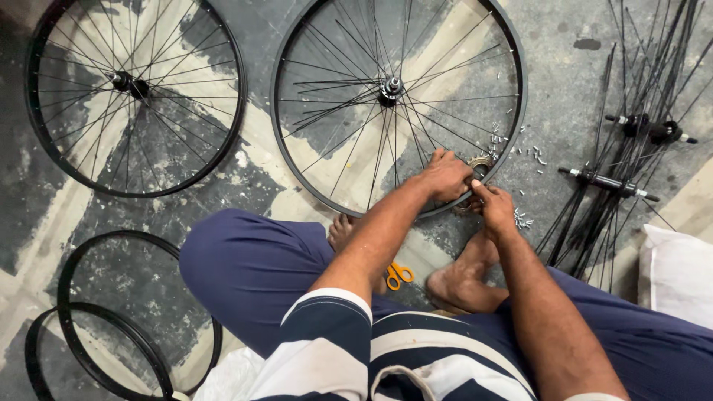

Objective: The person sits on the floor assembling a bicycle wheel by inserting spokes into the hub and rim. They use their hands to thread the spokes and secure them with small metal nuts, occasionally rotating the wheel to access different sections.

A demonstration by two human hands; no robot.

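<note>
Far left, on the concrete floor [572, 67]: a finished spoked wheel [134, 96] lay flat, w/ two bare black rims [111, 327] stacked below it, overlapping. Center: second spoked wheel [397, 104] lay flat in front of the seated person, hub [391, 87] up, its near rim close to the person's bare feet. Orange-handled scissors [399, 273] sat on the floor btwn the knees. Left hand [445, 177] was pressed down on that wheel's near-right rim, fingers curled over rim & spokes, closed on it. Right hand [496, 209] was just beside, touching the left, thumb & fingers pinched together at the rim; what it pinched was too small to tell. A small roll of tape-like strip [480, 162] showed just behind the hands. Small silver nipples [512, 148] were scattered near the rim. Far right: loose hubs w/ black spokes [631, 126] fanned out, white cloth [679, 271] at the edge.
</note>
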